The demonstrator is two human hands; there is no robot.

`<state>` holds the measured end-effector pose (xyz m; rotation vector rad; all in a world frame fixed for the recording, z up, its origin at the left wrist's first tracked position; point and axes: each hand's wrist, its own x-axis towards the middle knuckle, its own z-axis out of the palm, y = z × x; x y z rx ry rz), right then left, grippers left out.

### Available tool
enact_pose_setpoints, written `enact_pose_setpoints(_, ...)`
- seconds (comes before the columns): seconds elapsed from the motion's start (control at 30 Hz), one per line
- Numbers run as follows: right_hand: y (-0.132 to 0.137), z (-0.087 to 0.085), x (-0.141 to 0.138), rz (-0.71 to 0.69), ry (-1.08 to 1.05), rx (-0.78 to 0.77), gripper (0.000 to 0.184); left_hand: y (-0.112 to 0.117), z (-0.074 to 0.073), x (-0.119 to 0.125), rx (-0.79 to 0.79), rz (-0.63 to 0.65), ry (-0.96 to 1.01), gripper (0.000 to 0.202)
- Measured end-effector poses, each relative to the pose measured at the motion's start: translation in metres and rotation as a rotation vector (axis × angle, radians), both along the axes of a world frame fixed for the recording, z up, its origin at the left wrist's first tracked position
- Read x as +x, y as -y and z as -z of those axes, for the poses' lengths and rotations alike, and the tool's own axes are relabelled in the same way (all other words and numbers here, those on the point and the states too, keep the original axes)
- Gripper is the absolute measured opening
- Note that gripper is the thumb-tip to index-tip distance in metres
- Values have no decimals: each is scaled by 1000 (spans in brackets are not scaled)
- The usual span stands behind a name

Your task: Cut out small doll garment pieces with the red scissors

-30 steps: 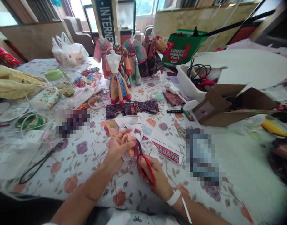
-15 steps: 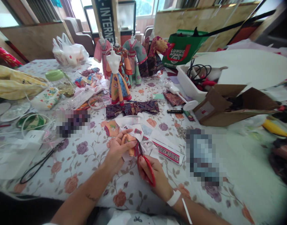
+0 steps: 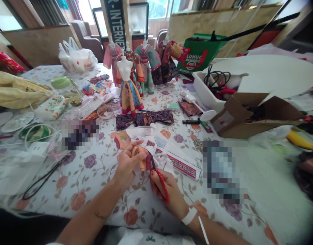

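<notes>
Pinched between the thumb and fingers of my left hand [image 3: 128, 163] is a small orange fabric piece [image 3: 143, 162] with a red patterned border. My right hand [image 3: 169, 187] is wrapped round the red handles of a pair of scissors [image 3: 162, 185]. Their dark blades lie along the right edge of the orange fabric, against its border; how far they are apart is too small to tell. Beyond my hands lie white fabric scraps, among them a strip with a red and black patterned band [image 3: 184, 166]. An orange floral fabric piece [image 3: 122, 140] rests just past my left fingertips.
A small mannequin in an orange and blue skirt [image 3: 130, 95] stands ahead, with several dressed ones behind it. Dark paisley fabric [image 3: 156, 118] lies in front of it. A cardboard box [image 3: 248, 119] and white foam box [image 3: 209, 90] are at right; a power strip [image 3: 20, 170] is at left.
My left thumb has shifted slightly, and more of the fabric's red border shows beside the blades. Both hands keep their grip and nearly the same place.
</notes>
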<state>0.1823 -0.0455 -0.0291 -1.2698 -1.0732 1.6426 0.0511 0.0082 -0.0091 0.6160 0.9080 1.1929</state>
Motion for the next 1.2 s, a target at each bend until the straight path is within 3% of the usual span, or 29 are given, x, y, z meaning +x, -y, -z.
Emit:
enact_pose_setpoints(0.57,-1,-9,0,-18,26,14,58,2,-1,3,-53,9,28,47)
enact_pose_setpoints(1.2,1,-8,-1,-27,41,33,55,5,2,2,-34,25,7,43)
